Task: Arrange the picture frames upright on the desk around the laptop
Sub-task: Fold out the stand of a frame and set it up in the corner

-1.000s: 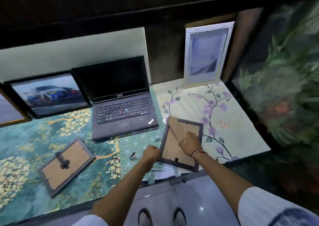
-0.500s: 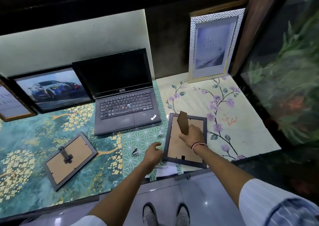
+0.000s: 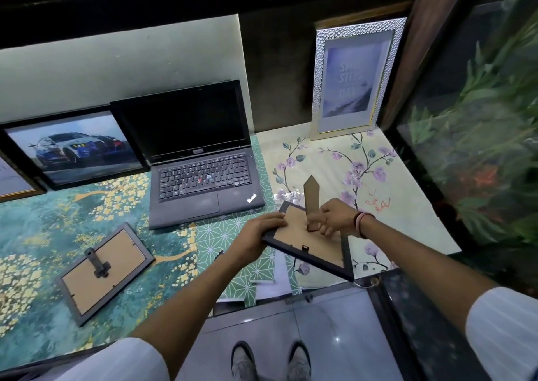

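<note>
View: one, head-worn, wide-angle. Position: above the near edge of the worktop (image 3: 43, 264), looking forward and steeply down. Framing: both forearms enter from the bottom corners; the left hand (image 3: 256, 235) and right hand (image 3: 334, 217) sit just right of centre, close to the lens. Lower edge: tiled floor and the wearer's shoes (image 3: 270, 360). Upper edge: back wall, with the open laptop (image 3: 201, 174) mid-frame. Right edge: blurred foliage. Distortion: straight edges bow toward the margins. Shared coverage: not applicable, single view.

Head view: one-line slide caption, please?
Left hand steadies a dark frame, back up, while right hand raises its stand beside the laptop.
</note>
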